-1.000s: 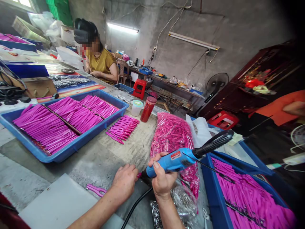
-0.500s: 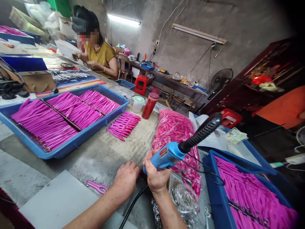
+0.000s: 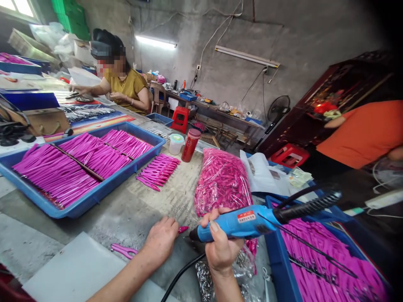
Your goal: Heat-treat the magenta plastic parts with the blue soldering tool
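Observation:
My right hand is closed round a blue electric screwdriver with a black cable sleeve, its tip pointing left. My left hand is curled over a small pink plastic piece on the table, its end poking out right at the driver's tip. A loose pink clip-like piece lies just left of my left wrist. Beyond the tool stands a clear bag full of pink parts.
A blue tray of magenta pieces is at the left and another at the right. A row of pink pieces, a red bottle and a white cup sit mid-table. One person sits far left; another in orange stands right.
The screwdriver's rear end has swung down from steeply raised to nearly level. My hands stay at the same spot. The far person has reached an arm out over the table.

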The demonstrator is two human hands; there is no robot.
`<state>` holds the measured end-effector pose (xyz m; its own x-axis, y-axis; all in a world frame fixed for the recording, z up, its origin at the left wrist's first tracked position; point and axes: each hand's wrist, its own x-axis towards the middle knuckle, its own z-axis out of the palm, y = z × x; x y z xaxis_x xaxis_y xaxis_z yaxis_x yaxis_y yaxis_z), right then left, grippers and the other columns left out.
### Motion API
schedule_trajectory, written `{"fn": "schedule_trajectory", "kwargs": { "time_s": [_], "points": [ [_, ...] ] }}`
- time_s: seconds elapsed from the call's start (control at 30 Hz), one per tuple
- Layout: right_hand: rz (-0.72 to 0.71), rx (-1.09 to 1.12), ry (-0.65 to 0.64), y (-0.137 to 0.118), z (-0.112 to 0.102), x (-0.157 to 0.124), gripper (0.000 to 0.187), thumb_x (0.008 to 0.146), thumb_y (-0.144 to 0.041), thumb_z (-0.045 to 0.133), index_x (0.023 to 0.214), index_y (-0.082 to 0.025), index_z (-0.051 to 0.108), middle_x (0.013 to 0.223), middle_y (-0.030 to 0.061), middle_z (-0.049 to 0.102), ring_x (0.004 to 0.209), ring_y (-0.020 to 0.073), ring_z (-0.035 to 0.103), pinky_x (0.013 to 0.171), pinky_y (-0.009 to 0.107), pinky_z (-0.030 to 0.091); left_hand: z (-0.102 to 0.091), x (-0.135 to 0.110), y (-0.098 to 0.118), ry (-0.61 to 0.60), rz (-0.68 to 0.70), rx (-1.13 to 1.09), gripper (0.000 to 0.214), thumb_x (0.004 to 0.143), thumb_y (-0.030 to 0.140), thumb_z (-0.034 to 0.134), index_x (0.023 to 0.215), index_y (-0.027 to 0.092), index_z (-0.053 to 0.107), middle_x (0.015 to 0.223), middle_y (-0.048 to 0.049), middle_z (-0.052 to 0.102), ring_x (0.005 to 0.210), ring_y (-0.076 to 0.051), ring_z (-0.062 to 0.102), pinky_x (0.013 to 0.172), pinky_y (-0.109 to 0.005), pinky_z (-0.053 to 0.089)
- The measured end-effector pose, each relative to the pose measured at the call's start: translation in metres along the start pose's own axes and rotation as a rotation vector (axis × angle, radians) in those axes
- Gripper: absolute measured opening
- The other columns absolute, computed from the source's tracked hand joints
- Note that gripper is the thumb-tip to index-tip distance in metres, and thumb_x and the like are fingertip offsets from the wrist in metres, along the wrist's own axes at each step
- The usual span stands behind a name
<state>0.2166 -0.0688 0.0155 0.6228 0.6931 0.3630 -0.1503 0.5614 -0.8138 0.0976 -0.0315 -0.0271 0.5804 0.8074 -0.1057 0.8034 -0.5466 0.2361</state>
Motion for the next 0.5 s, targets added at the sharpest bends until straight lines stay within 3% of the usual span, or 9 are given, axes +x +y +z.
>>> {"fn": "schedule_trajectory", "kwargs": {
  "time_s": [0.3, 0.5],
  "points": [
    [0.015, -0.003, 0.096, -0.009, -0.018, -0.006, 0.029, 0.069, -0.024, 0.063, 0.094, -0.021, 0.049, 0.071, -0.0026, 0.055, 0.054, 0.0131, 0.054, 0.053, 0.028, 0.046, -0.006, -0.002, 0.006, -0.038, 0.018, 0.133, 0.024, 0.089, 0.009, 0.039, 0.095, 0.013, 0.062, 0.095, -0.0090, 0.061, 0.094, -0.026, 0.055, 0.080, -0.037, 0.048],
    [0.009, 0.016, 0.117, -0.012, -0.021, -0.007, 0.028, 0.069, -0.024, 0.062, 0.094, -0.020, 0.049, 0.072, -0.0019, 0.055, 0.054, 0.0136, 0.055, 0.052, 0.029, 0.046, -0.004, -0.001, 0.003, 0.007, -0.018, 0.085, 0.022, 0.092, 0.017, 0.039, 0.093, 0.014, 0.062, 0.095, -0.0079, 0.060, 0.093, -0.025, 0.055, 0.080, -0.036, 0.047]
  ]
}}
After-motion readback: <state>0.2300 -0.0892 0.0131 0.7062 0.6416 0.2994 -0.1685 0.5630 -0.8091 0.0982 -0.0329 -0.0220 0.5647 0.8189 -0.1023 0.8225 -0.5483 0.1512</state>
